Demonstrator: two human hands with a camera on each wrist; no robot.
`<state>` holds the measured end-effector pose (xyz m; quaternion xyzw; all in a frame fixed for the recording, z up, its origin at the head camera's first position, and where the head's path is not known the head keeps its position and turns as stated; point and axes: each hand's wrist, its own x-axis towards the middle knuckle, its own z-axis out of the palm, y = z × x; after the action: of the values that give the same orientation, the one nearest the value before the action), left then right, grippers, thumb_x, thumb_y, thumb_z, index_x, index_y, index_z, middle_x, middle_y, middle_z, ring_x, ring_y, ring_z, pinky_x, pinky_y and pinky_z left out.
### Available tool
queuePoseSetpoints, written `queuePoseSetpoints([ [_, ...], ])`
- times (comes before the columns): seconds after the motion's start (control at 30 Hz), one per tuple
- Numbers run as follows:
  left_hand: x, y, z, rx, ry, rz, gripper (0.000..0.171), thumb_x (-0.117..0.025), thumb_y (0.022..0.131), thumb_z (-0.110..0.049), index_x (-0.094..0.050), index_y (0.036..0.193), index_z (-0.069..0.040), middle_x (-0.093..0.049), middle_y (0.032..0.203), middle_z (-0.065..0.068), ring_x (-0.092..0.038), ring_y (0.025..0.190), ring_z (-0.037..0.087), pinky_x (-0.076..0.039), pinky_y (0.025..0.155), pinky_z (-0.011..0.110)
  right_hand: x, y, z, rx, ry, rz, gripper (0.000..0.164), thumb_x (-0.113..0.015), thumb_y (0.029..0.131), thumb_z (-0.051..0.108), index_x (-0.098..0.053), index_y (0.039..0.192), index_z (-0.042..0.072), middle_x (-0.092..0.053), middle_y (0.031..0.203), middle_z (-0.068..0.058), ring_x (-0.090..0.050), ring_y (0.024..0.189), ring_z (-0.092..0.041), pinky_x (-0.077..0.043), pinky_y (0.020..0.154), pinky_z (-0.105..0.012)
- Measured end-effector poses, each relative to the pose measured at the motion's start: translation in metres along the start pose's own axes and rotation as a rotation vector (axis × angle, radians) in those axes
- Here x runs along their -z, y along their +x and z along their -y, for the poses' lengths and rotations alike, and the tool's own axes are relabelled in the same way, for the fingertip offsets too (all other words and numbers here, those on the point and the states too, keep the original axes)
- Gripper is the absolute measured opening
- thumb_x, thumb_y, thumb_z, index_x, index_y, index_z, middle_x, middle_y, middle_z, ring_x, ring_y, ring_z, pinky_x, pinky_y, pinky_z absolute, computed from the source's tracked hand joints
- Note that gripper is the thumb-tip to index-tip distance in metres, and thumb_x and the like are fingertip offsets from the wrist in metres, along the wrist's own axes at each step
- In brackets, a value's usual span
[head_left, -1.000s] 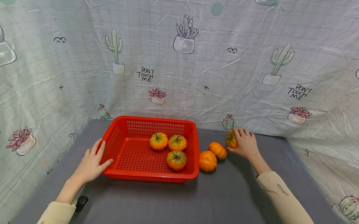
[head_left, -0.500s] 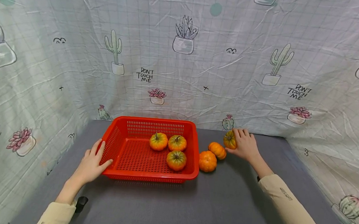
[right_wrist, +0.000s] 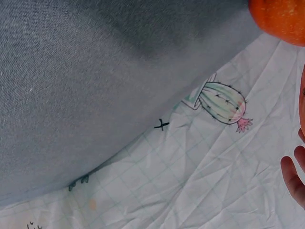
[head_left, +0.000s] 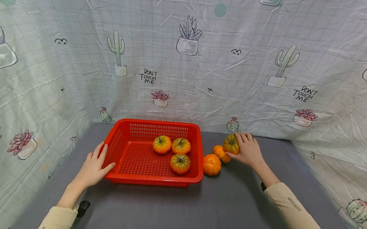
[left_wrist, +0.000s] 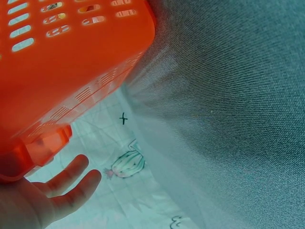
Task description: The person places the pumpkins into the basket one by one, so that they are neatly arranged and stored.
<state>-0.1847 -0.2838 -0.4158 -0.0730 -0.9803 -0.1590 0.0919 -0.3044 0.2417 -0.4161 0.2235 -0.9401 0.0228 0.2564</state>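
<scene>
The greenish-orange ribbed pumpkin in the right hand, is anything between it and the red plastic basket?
Yes: a round orange pumpkin lies partly between, with another orange pumpkin nearer the basket. The basket's right wall stands there too.

On the table [head_left: 148,213] before you, the basket [head_left: 151,178] has your left hand [head_left: 92,166] at its left rim and, in its right half, two back pumpkins [head_left: 162,144] side by side behind a front pumpkin [head_left: 180,164]. Right of the basket lie two loose pumpkins [head_left: 212,164], one farther back; beyond them, your right hand [head_left: 249,149] holds a sixth pumpkin [head_left: 231,144] before the hanging cloth [head_left: 207,69].
</scene>
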Motion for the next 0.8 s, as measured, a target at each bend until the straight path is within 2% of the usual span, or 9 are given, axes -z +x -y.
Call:
queuePoseSetpoints([
  [0.27, 0.0, 0.0, 0.0, 0.004, 0.002, 0.01, 0.077, -0.053, 0.085, -0.032, -0.017, 0.139, 0.009, -0.013, 0.143, 0.026, -0.03, 0.108, 0.045, -0.032, 0.086, 0.059, 0.004, -0.002, 0.013, 0.019, 0.046, -0.032, 0.09, -0.072, 0.056, 0.06, -0.047, 0.121, 0.002, -0.054, 0.104, -0.017, -0.043, 0.092, -0.03, -0.043, 0.071, -0.045],
  [0.37, 0.0, 0.001, 0.001, 0.007, 0.001, 0.011, 0.077, -0.053, 0.085, -0.033, -0.017, 0.139, 0.009, -0.013, 0.143, 0.026, -0.03, 0.108, 0.045, -0.032, 0.086, 0.059, 0.005, -0.002, 0.02, 0.031, 0.082, -0.056, 0.087, -0.073, 0.056, 0.058, -0.047, 0.117, 0.002, -0.053, 0.101, -0.017, -0.042, 0.087, -0.029, -0.043, 0.069, -0.045],
  [0.57, 0.0, 0.002, 0.001, 0.013, 0.009, 0.009, 0.078, -0.053, 0.085, -0.034, -0.017, 0.139, 0.009, -0.013, 0.143, 0.026, -0.031, 0.107, 0.045, -0.033, 0.085, 0.059, 0.006, 0.002, 0.035, 0.061, 0.133, -0.093, 0.078, -0.073, 0.058, 0.054, -0.049, 0.114, 0.005, -0.054, 0.1, -0.015, -0.043, 0.087, -0.028, -0.044, 0.068, -0.043],
  [0.8, 0.0, 0.001, 0.0, 0.003, 0.01, 0.004, 0.077, -0.054, 0.085, -0.032, -0.017, 0.139, 0.009, -0.013, 0.143, 0.026, -0.032, 0.107, 0.046, -0.032, 0.086, 0.059, 0.008, 0.005, 0.052, 0.112, 0.142, -0.097, 0.079, -0.071, 0.06, 0.056, -0.049, 0.115, 0.004, -0.055, 0.102, -0.012, -0.045, 0.09, -0.026, -0.044, 0.068, -0.04],
])
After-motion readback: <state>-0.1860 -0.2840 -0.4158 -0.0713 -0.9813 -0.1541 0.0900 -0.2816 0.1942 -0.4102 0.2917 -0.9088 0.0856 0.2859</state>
